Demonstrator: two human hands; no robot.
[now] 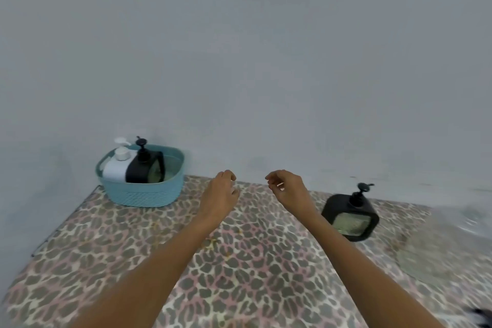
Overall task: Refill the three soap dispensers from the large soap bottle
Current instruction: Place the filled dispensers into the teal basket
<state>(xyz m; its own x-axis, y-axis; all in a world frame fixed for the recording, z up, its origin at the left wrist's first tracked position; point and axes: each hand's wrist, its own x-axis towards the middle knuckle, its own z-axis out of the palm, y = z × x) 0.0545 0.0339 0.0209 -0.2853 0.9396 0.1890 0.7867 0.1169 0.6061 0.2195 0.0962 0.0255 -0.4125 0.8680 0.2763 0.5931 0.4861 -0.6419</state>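
At your far left, a ribbed light-blue plastic basket (143, 194) sits on the leopard-print cloth covering the table (106, 261), close against the pale grey wall (239, 48). Inside it stand two pump dispensers side by side and touching: a white pump bottle (117, 169) on the left and a black square dispenser with a clear window (146, 169) on the right, both upright. Moving right, your left hand (219, 194) hovers above the cloth with fingers loosely curled, holding nothing. Just beside it, apart by a small gap, your right hand (288, 189) is likewise half open and empty. Farther right, a second black square pump dispenser (351, 217) stands alone on the cloth, well apart from the basket. The large soap bottle cannot be made out for certain.
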